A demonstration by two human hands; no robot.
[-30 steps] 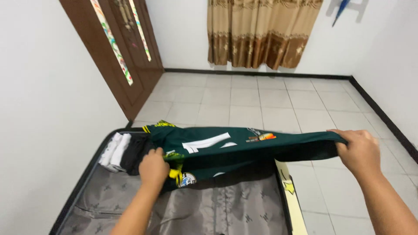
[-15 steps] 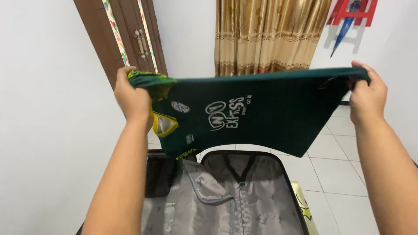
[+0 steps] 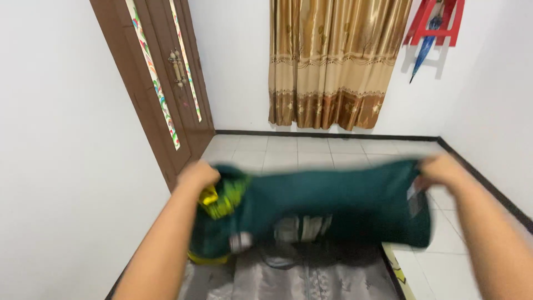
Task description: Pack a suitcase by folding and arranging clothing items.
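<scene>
Stretching left-right between hands: green jersey [image 3: 333, 200]

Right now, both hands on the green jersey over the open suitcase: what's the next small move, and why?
Probably lower it flat onto the grey lining. The left hand and right hand each grip an end of the dark green jersey, stretched level and doubled over just above the open suitcase. The frame is motion-blurred, so the fold's neatness can't be judged.
</scene>
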